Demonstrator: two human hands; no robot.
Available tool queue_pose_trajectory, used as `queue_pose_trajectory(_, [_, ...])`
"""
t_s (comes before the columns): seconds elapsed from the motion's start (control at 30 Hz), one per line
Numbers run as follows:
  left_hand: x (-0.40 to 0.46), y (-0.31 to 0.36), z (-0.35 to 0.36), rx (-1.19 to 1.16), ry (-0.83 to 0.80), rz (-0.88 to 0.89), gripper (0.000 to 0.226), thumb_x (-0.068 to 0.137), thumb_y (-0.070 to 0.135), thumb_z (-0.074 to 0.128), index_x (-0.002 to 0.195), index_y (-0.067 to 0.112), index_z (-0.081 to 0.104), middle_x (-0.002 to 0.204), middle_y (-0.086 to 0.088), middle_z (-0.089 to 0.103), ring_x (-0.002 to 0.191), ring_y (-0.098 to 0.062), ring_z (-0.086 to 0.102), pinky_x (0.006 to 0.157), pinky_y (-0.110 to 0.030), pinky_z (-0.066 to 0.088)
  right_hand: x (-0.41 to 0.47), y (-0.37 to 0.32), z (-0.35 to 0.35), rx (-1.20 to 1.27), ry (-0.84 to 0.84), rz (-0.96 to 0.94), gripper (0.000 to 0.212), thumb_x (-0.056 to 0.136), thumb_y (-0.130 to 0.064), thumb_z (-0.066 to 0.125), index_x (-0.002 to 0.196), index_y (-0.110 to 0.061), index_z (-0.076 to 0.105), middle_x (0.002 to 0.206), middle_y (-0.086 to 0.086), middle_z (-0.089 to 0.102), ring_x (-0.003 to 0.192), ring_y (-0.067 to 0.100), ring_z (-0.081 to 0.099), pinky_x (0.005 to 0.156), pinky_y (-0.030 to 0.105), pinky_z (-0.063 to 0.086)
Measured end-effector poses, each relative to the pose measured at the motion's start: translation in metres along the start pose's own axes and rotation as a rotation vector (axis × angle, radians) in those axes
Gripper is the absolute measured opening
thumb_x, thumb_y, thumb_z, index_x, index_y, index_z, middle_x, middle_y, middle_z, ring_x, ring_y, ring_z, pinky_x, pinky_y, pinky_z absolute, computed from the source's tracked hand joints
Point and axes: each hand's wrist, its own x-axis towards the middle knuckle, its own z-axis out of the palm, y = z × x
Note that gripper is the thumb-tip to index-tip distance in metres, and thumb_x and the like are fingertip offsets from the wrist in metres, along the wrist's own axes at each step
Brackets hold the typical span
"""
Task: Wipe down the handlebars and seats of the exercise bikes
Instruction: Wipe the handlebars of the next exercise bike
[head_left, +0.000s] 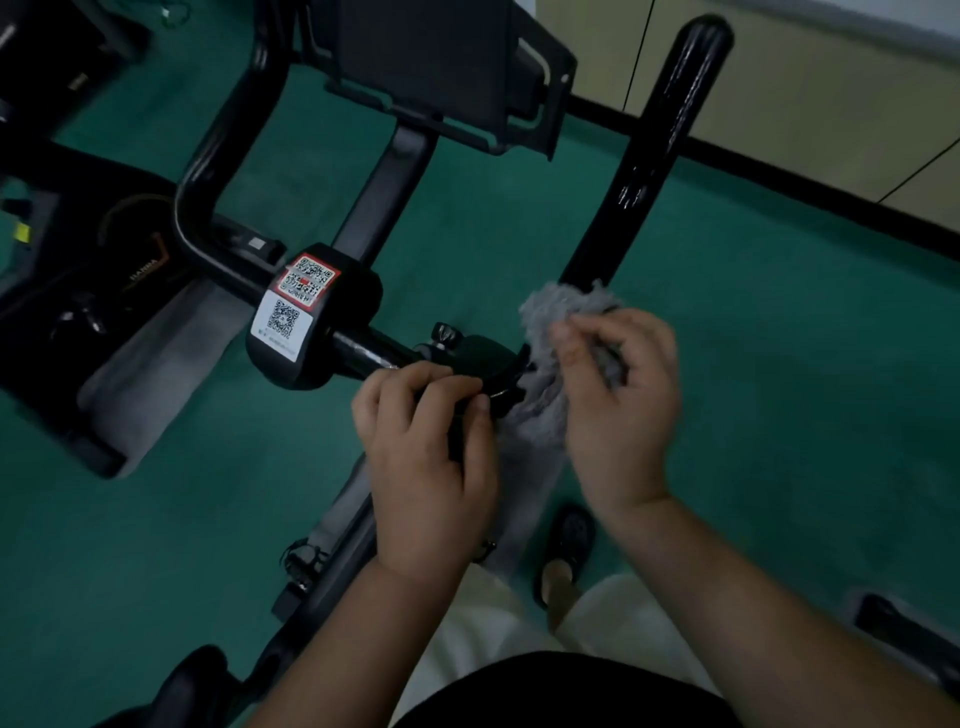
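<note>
Nearest the camera: dark shirt, pale trousers, one sandalled foot (563, 553) on green floor (779, 415), below the crossbar (363, 351), which I'll use as the landmark. Just under the crossbar's R end, left hand (431, 457) is curled round a black clamp/holder part (493, 364) fixed on the bar, fingers wrapped over its top edge, so it's grasping, prob. steadying the bike. Beside it to the right, right hand (618, 405) pinches a grey rag (561, 322) between thumb & fingertips; rag is bunched at the bend where the crossbar meets the R grip (660, 150), touching the bar, a tail hanging down below the crossbar. Rag looks soft, fluffy, light: it'll fold round tubing easily, best held as a wad in the palm so more cloth meets the bar than w/ a fingertip pinch. Bars are stiff, glossy black tube, likely slick; wrap rag round & slide along the length. Small knob (447, 332) sits on the crossbar next to the clamp; rag could snag there. Centre of crossbar: black hub w/ QR stickers (296, 306). Beyond the crossbar, stem rises to a tilted console tray (441, 67); L grip (223, 135) curves away on the far left. R grip runs far past the crossbar toward a beige wall (831, 104). Seat not in view. Judging by rag position, R side is in hand.
</note>
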Motion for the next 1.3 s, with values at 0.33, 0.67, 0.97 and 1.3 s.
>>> queue_pose_trajectory(0.33, [0.010,0.011,0.002,0.088,-0.005,0.098,0.020,0.089,0.034,0.071,0.095,0.014,0.073,0.101,-0.002,0.065,0.102,-0.031,0.058,0.095,-0.044,0.039,0.059,-0.006,-0.007,-0.018,-0.002,0.047,0.007,0.086,-0.022,0.072,0.088,-0.016,0.070,0.096,0.009,0.060,0.087,-0.002,0.055,0.080,0.008,0.042])
queue_pose_trajectory(0.67, [0.045,0.045,0.028,-0.064,-0.093,0.127,0.013,0.094,0.025,0.063,0.101,0.018,0.072,0.102,0.006,0.067,0.093,-0.015,0.063,0.083,-0.047,0.051,0.064,-0.004,-0.009,-0.054,-0.058,0.033,0.006,0.083,-0.020,0.075,0.081,-0.016,0.071,0.091,0.003,0.059,0.084,0.001,0.057,0.077,0.008,0.042])
queue_pose_trajectory(0.97, [0.043,0.044,0.018,-0.094,-0.063,0.076,0.022,0.092,0.026,0.055,0.110,0.019,0.066,0.098,0.007,0.069,0.093,-0.009,0.060,0.087,-0.039,0.050,0.044,-0.009,-0.027,-0.340,-0.359,-0.336,0.022,0.090,-0.028,0.066,0.093,-0.009,0.075,0.095,0.001,0.058,0.088,0.012,0.055,0.081,0.012,0.042])
queue_pose_trajectory(1.3, [0.024,0.028,0.019,-0.047,-0.078,0.127,0.015,0.089,0.032,0.061,0.089,0.023,0.073,0.096,0.009,0.066,0.094,-0.010,0.060,0.101,-0.043,0.040,0.082,-0.010,-0.035,-0.549,-0.493,-0.728,0.015,0.086,-0.013,0.066,0.096,-0.010,0.076,0.102,0.003,0.073,0.100,0.015,0.057,0.099,0.013,0.033])
